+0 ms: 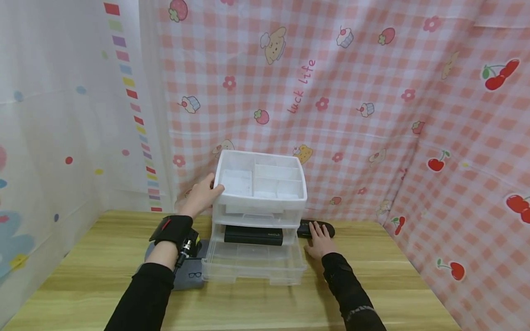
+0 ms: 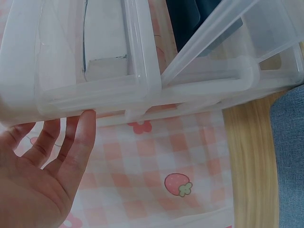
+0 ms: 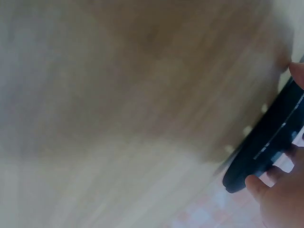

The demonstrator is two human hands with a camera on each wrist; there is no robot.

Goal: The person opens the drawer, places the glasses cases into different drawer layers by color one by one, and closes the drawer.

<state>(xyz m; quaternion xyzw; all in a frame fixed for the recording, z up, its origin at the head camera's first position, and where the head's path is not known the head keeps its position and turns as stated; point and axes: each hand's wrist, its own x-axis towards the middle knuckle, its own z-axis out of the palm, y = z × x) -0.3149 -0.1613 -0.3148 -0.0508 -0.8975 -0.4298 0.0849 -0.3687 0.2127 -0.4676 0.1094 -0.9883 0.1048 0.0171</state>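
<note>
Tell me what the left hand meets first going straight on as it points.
Likely the white drawer unit: the left hand appears to touch its upper side, with no visible gap, though depth is hard to judge.

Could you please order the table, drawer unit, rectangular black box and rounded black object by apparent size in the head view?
1. Table
2. Drawer unit
3. Rectangular black box
4. Rounded black object (partly hidden; visible area)

Translucent white drawer unit [image 1: 261,201], upright, lower drawer [image 1: 253,272] pulled out, long black round-ended object [image 1: 305,229] lying just beside the unit
</note>
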